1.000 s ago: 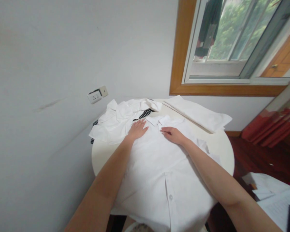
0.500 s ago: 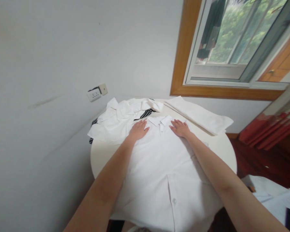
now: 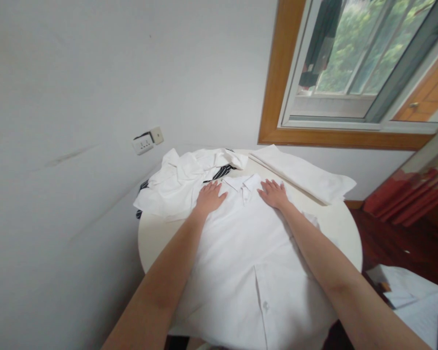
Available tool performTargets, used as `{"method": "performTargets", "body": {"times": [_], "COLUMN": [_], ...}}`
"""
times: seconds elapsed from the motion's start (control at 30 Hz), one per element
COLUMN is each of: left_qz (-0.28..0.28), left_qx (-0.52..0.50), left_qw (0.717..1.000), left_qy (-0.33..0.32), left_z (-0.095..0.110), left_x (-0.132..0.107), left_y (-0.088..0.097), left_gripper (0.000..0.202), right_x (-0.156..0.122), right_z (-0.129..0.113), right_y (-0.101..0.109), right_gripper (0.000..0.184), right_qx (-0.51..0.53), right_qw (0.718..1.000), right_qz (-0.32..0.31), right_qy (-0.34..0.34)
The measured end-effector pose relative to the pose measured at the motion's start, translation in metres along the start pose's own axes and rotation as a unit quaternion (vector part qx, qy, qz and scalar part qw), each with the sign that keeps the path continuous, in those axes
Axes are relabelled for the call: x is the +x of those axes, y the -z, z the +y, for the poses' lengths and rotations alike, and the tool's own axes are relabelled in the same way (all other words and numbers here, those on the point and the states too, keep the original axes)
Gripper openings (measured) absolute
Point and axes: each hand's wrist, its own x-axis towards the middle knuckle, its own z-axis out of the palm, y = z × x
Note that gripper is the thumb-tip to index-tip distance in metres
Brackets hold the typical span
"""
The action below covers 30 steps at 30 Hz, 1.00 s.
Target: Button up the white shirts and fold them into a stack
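Note:
A white button-up shirt (image 3: 241, 243) lies spread on a round cream table (image 3: 155, 243), its collar toward the wall and its lower part hanging past the near edge. My left hand (image 3: 209, 197) rests flat on the shirt just left of the collar, fingers spread. On the other side of the collar my right hand (image 3: 273, 193) also lies flat, fingers apart. Both palms press on the cloth and hold nothing. My forearms cover parts of the shirt's sides.
Crumpled white clothing (image 3: 178, 180) with a black striped cloth (image 3: 223, 171) lies at the table's back left. A folded white garment (image 3: 302, 172) sits at the back right. Beyond are a wall socket (image 3: 143, 144) and a window. Papers (image 3: 419, 296) lie at lower right.
Hands and shirt keep nearly the same place. The whole view has shifted very slightly.

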Motion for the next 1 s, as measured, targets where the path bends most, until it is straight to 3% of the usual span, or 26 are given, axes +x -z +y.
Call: {"method": "performTargets", "body": {"times": [0.17, 0.33, 0.5, 0.67, 0.83, 1.0], "left_qz": [0.059, 0.060, 0.072, 0.090, 0.075, 0.060], "left_qx": [0.046, 0.073, 0.069, -0.087, -0.159, -0.211], "left_qw": [0.996, 0.995, 0.993, 0.990, 0.982, 0.973], "left_qy": [-0.054, 0.035, 0.061, 0.060, 0.074, 0.077], "left_z": [0.013, 0.025, 0.021, 0.011, 0.003, -0.004], "left_x": [0.010, 0.047, 0.068, 0.069, 0.071, 0.076], "left_y": [0.016, 0.027, 0.012, -0.008, -0.015, -0.020], "left_gripper": [0.046, 0.047, 0.038, 0.016, 0.018, 0.028], "right_x": [-0.003, -0.002, 0.011, 0.051, 0.078, 0.077], "right_z": [0.000, 0.000, 0.003, -0.001, -0.005, 0.004], "right_y": [0.000, -0.004, 0.000, 0.009, 0.001, -0.012], "right_gripper": [0.055, 0.060, 0.056, 0.052, 0.029, 0.034], "right_qx": [0.024, 0.033, 0.040, 0.086, 0.177, 0.245], "right_qw": [0.998, 0.998, 0.997, 0.995, 0.982, 0.965], "right_qz": [0.059, 0.056, 0.067, 0.056, 0.058, 0.091], "right_qy": [0.023, 0.021, -0.002, -0.012, 0.000, 0.021]}}
